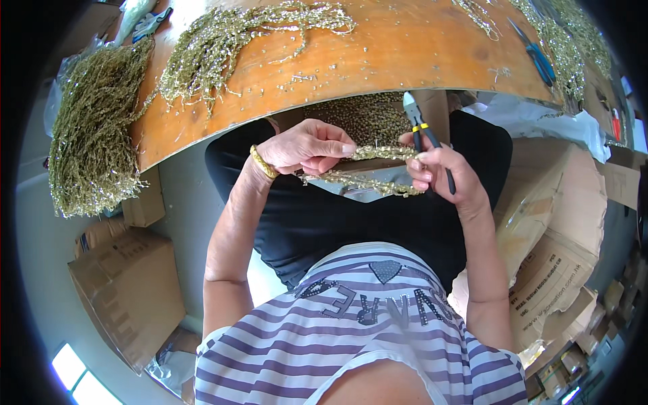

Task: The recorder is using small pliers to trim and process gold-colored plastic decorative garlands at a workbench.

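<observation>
Above my lap, a gold beaded strand stretches between my two hands. My left hand is closed in a pinch at the strand's left end, thumb against the fingers. A second length of it hangs lower, curving toward my right hand. My right hand is closed around side cutters with black and yellow handles, and its fingertips also hold the strand's right end. The cutters' jaws point up, away from the strand. Whether the jaws are touching anything is not seen; the palm hides part of the handles.
The orange wooden table curves across in front, with gold bundles on it and another hanging over its left edge. Blue-handled pliers lie at the right. Cardboard boxes stand left, with an opened carton right.
</observation>
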The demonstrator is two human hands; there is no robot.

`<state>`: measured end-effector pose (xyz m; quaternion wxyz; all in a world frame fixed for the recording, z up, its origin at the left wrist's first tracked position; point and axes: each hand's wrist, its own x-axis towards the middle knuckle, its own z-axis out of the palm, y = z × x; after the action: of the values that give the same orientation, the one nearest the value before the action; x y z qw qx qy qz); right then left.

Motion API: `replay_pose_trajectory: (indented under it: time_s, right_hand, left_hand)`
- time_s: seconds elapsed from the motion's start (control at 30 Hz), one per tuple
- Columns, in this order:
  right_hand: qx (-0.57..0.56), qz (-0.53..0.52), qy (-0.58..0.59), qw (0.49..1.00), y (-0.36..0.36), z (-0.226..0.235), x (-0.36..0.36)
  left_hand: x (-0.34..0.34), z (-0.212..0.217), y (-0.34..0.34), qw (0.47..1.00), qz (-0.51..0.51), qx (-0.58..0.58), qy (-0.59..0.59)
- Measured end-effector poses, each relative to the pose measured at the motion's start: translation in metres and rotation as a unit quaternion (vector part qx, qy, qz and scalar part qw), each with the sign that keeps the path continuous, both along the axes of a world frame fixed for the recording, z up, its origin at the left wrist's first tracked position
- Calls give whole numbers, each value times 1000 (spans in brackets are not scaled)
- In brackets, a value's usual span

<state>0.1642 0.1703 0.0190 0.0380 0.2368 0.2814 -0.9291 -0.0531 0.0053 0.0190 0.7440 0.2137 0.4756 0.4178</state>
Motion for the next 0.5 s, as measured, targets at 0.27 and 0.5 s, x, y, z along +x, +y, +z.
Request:
replay_pose_trajectory:
  time_s: [0.27, 0.5]
  right_hand:
    - [-93, -105, 121, 983, -20, -11, 2]
    - [-141, -97, 131, 977, -31, 7, 20]
  left_hand:
    - [23, -30, -12, 893, 217, 325, -225]
    - [30, 3, -20, 925, 227, 111, -285]
